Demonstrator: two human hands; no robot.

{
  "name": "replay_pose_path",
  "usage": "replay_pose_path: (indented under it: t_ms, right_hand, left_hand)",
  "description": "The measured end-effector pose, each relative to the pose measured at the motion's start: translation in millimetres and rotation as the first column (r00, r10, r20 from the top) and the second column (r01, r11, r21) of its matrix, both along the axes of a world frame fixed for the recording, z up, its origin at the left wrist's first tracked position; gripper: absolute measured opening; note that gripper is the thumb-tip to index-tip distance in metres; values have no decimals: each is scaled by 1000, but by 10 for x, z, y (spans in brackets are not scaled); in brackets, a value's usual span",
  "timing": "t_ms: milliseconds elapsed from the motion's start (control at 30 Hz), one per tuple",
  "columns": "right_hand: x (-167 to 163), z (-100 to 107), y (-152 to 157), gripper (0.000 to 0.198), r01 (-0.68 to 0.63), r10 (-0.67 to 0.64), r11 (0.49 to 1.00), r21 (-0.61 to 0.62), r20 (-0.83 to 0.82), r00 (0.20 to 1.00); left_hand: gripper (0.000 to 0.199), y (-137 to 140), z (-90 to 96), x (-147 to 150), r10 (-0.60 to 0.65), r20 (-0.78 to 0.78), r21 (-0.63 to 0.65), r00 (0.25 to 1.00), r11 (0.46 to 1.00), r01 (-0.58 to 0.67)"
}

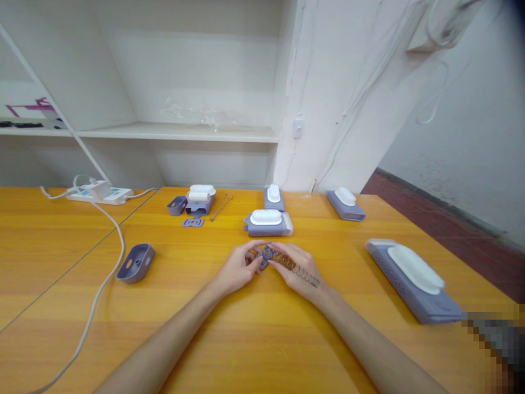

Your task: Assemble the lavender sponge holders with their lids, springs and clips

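Above the middle of the wooden table, my left hand (239, 268) pinches a small grey-purple plastic plate (266, 255) between thumb and fingers. My right hand (301, 268) is closed round a metal coil spring (301, 272), whose far end meets the plate. The spring's loose end lies back across my right palm toward the wrist. Just beyond my hands sits a grey-purple perforated case (268, 231) with a white ribbed oval piece (266, 217) on top. Fingers partly hide the plate, so I cannot tell whether the spring is hooked into it.
To the left stands an open grey-purple cap (136, 264), near a white cable (118, 241) from a power strip (99, 192). Farther back lie another cap (177, 206), a flat plate (192, 222) and a second spring (221, 207). A larger case (410, 279) lies at right.
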State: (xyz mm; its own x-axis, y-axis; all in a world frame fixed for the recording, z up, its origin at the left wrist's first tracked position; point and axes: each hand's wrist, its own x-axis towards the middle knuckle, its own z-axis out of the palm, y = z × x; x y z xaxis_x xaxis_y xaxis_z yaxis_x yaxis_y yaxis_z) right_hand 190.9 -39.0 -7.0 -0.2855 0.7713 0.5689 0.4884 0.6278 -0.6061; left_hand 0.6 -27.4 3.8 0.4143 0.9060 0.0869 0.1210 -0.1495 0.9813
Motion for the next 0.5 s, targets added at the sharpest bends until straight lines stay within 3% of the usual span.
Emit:
replay_pose_path:
  t_ms: [233, 500]
  right_hand:
    - [-1, 23, -13, 33, -18, 18, 1000, -13, 2, 1000]
    - [-17, 62, -29, 34, -40, 40, 999, 6, 17, 999]
  left_hand:
    - [33, 19, -14, -11, 40, 44, 33, 998, 999, -41]
    - [48, 23, 53, -31, 81, 124, -75, 989, 995, -72]
